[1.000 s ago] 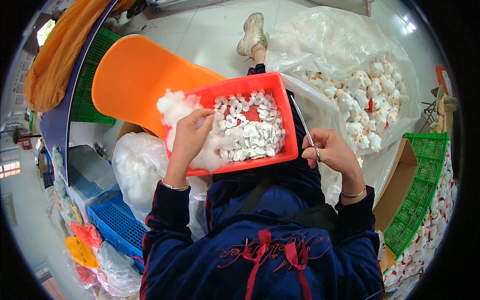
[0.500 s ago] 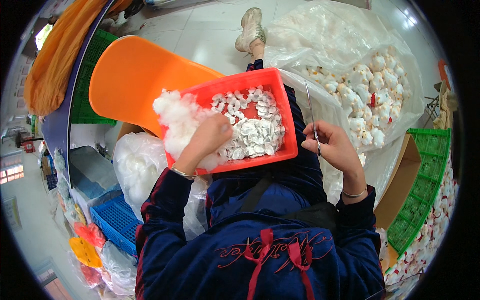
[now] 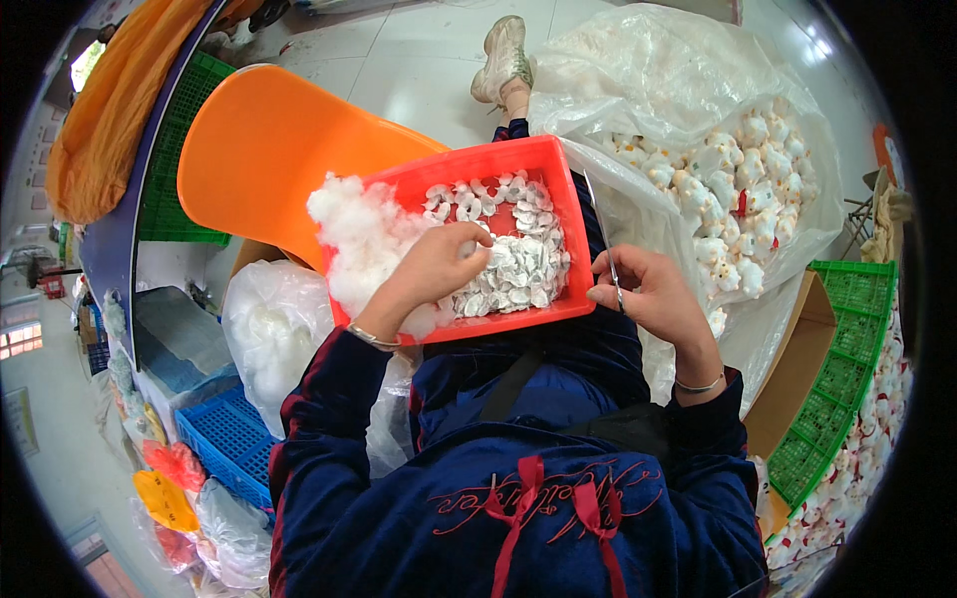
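Red plastic tray (image 3: 558, 169) on lap, holding white stuffing fluff (image 3: 354, 234) and small white fabric pieces (image 3: 518, 269). Left hand (image 3: 439, 269) pinching one piece; right hand (image 3: 648, 294) closed on thin metal tool (image 3: 601, 224). Pieces likely light, soft, limp; pinch at edge.

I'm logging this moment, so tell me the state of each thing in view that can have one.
Red tray: on the lap, filled with stuffing and small white pieces.
Left hand: in the tray, on the pieces.
Right hand: pinching a thin metal rod.
Clear bag: open, holding plush toys.
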The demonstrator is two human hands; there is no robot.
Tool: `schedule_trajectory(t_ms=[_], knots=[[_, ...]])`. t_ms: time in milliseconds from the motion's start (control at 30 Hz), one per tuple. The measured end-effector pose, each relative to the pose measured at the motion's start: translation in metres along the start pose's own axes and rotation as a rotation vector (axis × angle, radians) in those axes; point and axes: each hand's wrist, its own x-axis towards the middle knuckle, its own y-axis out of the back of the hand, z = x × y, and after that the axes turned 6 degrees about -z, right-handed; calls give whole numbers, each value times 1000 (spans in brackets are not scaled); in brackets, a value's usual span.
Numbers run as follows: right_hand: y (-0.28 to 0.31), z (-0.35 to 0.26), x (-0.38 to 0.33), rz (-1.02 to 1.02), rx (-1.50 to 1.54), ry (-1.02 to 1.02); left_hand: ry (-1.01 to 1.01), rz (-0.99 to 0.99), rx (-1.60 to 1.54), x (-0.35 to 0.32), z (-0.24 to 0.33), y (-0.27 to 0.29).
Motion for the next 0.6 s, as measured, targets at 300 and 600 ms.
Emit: schedule_trajectory(t_ms=[300,600], knots=[[-4,-18,6,37,-208,55,273,-7,-202,-4,1,2],[-55,-26,56,43,-148,300,45,17,-346,-30,52,16]])
